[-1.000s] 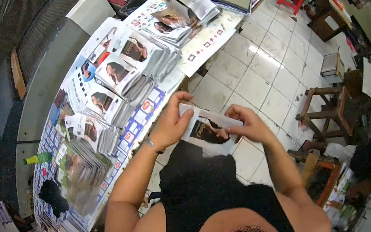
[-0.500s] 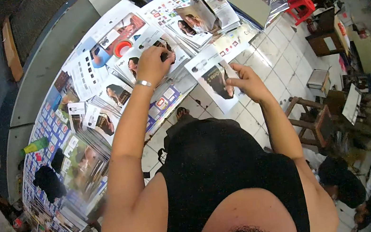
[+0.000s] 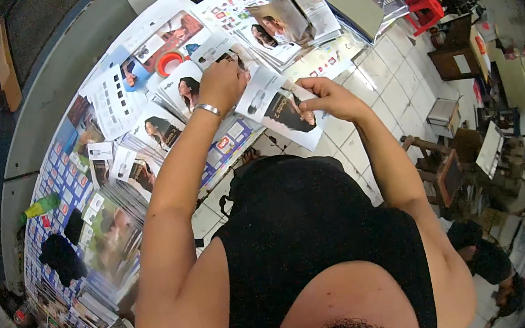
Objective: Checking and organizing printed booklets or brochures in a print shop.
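Note:
My right hand point(image 3: 333, 99) pinches a printed sheet point(image 3: 280, 112) by its right edge, thumb on top. The sheet is white with a dark picture and hangs tilted over the table's near edge. Its left end reaches close to my left hand point(image 3: 222, 83), which wears a silver bracelet. That hand's curled fingers rest on a pile of similar printed sheets point(image 3: 211, 48); its fingertips are partly hidden, so what they grip, if anything, is unclear. Beside the left wrist lies another pile of sheets with a woman's picture point(image 3: 185, 89), and an orange tape roll point(image 3: 169, 62) sits just behind it.
More sheet piles point(image 3: 159, 128) run along the table to the left, near a green bottle point(image 3: 41, 207) and a black cloth-like item point(image 3: 62, 257). Folded booklets point(image 3: 281, 18) stand at the back. A red stool point(image 3: 424, 12) and a wooden stool point(image 3: 437, 172) are on the tiled floor.
My right hand has moved left with the sheet, which has turned and come over the table's edge towards my left hand. My left hand has shifted slightly right on the pile.

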A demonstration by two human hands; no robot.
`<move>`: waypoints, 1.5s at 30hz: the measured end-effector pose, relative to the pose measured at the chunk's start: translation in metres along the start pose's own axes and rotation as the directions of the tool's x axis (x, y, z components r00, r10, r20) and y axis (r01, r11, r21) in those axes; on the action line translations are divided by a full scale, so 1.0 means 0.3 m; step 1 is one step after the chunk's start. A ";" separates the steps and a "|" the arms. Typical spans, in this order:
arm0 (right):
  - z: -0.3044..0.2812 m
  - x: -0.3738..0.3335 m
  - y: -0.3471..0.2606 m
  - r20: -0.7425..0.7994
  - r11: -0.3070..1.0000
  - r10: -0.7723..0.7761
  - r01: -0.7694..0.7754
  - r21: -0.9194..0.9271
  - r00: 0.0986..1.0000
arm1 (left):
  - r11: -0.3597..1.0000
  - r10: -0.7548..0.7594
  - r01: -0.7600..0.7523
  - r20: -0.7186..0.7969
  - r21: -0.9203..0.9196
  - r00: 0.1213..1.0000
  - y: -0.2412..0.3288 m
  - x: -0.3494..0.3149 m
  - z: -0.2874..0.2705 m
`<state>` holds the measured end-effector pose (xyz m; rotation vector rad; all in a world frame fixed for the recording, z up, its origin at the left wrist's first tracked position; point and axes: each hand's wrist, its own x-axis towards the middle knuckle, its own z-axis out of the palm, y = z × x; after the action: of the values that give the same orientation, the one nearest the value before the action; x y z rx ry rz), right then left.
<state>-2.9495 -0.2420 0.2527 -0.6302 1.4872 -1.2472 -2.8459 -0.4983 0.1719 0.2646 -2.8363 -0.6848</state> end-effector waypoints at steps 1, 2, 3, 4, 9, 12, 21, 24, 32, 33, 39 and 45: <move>-0.003 0.017 -0.018 0.087 0.999 0.027 -0.023 -0.049 0.996 | 1.000 0.008 -0.008 -0.030 0.001 1.000 -0.003 -0.004 0.006; -0.005 0.029 -0.036 0.170 0.994 0.059 -0.042 -0.100 0.984 | 1.000 0.017 -0.017 -0.060 0.003 0.998 -0.008 -0.007 0.015; -0.006 0.037 -0.054 0.201 0.988 0.105 -0.079 -0.132 0.974 | 1.000 0.014 -0.013 -0.064 0.017 0.998 -0.019 -0.013 0.027; -0.002 0.042 -0.060 0.204 0.988 0.104 -0.077 -0.137 0.973 | 1.000 0.011 -0.010 -0.070 0.017 0.997 -0.018 -0.021 0.010; -0.009 0.028 -0.020 0.085 0.995 0.037 -0.030 -0.090 0.996 | 0.977 0.021 -0.027 -0.032 -0.212 0.999 -0.032 -0.054 -0.012; 0.001 0.016 0.007 0.098 0.997 0.058 -0.053 -0.058 0.993 | 0.991 -0.051 0.057 0.049 -0.123 0.997 -0.014 -0.034 0.003; 0.014 0.056 -0.018 0.131 0.968 0.050 -0.016 -0.251 0.990 | 0.976 -0.154 0.163 0.076 -0.142 0.985 -0.016 -0.019 -0.013; 0.003 0.142 -0.046 0.154 0.934 0.014 0.042 -0.355 0.988 | 0.941 -0.147 0.212 0.245 -0.264 0.958 -0.048 0.018 -0.069; -0.034 0.261 -0.035 0.244 0.957 0.270 -0.231 -0.177 0.931 | 0.808 -0.155 0.314 0.334 -0.498 0.930 -0.126 0.025 -0.074; -0.036 0.264 -0.018 0.220 0.965 0.253 -0.229 -0.131 0.942 | 0.733 -0.202 0.380 0.353 -0.565 0.914 -0.152 0.018 -0.049; -0.047 0.276 0.066 0.066 0.980 0.189 -0.192 0.049 0.980 | 0.558 -0.149 0.424 0.417 -0.713 0.897 -0.161 0.023 -0.078; -0.011 0.289 0.073 -0.083 0.987 0.146 -0.140 0.073 0.986 | 0.567 -0.144 0.408 0.402 -0.716 0.904 -0.168 0.024 -0.101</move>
<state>-2.9751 -0.3094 0.1996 -0.4211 1.5287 -1.2208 -2.8392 -0.5572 0.1760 0.4845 -2.4011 -2.1251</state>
